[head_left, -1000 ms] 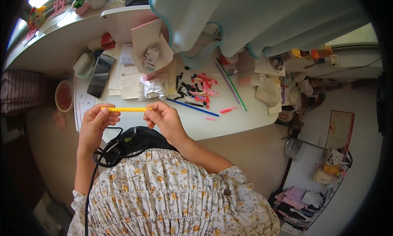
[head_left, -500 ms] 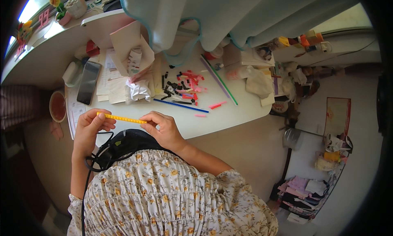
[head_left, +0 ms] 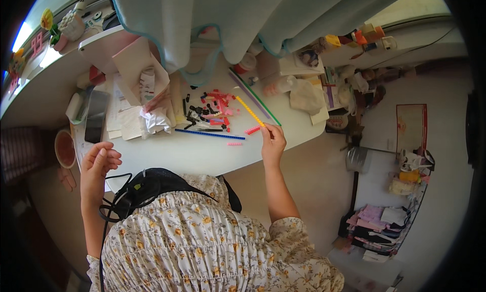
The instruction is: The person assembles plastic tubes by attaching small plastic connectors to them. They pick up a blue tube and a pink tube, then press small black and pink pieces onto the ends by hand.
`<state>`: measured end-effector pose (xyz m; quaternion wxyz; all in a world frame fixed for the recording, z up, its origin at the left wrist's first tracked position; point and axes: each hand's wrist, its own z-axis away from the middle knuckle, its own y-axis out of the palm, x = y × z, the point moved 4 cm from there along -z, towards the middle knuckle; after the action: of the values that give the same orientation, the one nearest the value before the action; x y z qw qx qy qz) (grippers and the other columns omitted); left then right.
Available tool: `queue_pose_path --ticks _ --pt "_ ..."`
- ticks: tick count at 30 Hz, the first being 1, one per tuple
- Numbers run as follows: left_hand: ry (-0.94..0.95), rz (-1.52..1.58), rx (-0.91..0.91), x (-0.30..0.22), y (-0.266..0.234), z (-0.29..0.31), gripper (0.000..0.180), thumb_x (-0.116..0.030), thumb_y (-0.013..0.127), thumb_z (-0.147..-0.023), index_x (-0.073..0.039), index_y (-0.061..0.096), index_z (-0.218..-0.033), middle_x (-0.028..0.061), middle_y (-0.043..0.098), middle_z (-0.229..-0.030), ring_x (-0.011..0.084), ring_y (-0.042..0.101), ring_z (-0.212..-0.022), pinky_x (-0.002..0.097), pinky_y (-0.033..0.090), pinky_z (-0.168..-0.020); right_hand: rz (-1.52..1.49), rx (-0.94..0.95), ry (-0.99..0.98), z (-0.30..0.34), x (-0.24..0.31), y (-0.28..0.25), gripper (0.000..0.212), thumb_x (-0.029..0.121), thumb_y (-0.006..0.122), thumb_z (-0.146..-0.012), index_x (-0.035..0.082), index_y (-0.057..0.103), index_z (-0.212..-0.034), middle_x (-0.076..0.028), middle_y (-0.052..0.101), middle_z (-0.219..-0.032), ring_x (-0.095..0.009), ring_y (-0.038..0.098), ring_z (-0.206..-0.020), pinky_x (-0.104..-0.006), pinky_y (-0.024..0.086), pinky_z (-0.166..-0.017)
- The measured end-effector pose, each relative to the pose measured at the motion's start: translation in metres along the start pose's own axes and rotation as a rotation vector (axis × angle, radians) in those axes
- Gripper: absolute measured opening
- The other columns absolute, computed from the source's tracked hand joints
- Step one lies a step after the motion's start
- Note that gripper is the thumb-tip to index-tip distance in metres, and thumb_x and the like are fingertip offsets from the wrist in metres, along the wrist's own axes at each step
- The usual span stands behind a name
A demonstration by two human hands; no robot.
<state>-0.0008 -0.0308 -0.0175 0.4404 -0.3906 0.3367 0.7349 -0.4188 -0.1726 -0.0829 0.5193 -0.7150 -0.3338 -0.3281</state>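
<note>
My right hand [head_left: 273, 144] pinches one end of a thin, yellow, studded strip of joined bricks [head_left: 250, 111] at the right part of the white table [head_left: 202, 153]. The strip slants away to the far left, its far end near the loose bricks. My left hand [head_left: 97, 163] is by the table's left front edge, fingers loosely curled and nothing in it. A blue strip [head_left: 210, 134] lies in front of the pile of small pink, red and black bricks [head_left: 212, 110]. Right of the pile lie a green strip [head_left: 257, 98] and a purple strip [head_left: 248, 93]. Short pink pieces [head_left: 235, 144] lie nearer me.
A dark phone [head_left: 97, 116], papers [head_left: 121, 121] and a crumpled white tissue [head_left: 156, 121] cover the table's left side. At its right are a white plastic bag [head_left: 307, 95] and boxes. A pale curtain [head_left: 228, 24] hangs over the back edge. A black bag [head_left: 152, 183] rests on my lap.
My left hand has let go of the yellow strip and moved slightly left and down. My right hand has carried the strip far to the right, beside the green and purple strips.
</note>
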Motion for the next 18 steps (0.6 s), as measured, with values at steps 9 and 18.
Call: queue_pose_path --ticks 9,18 --pt "0.004 -0.039 0.015 -0.005 0.009 0.0 0.021 -0.019 0.045 -0.092 -0.002 0.053 -0.102 0.0059 0.061 -0.083 0.0108 0.057 -0.073 0.0212 0.044 -0.067 0.314 -0.005 -0.042 -0.017 -0.063 0.017 0.013 0.006 0.063 -0.074 0.003 0.063 -0.087 -0.008 0.055 -0.078 -0.022 0.055 -0.069 -0.0317 0.044 -0.064" --pt "-0.017 -0.042 -0.021 0.007 -0.001 0.006 0.022 -0.019 0.045 -0.092 -0.001 0.053 -0.103 0.0058 0.061 -0.085 0.0111 0.058 -0.074 0.0216 0.044 -0.068 0.604 0.001 -0.185 -0.03 -0.053 0.029 0.015 0.011 0.067 -0.068 0.007 0.063 -0.082 -0.007 0.053 -0.078 -0.026 0.053 -0.075 -0.0379 0.04 -0.067"
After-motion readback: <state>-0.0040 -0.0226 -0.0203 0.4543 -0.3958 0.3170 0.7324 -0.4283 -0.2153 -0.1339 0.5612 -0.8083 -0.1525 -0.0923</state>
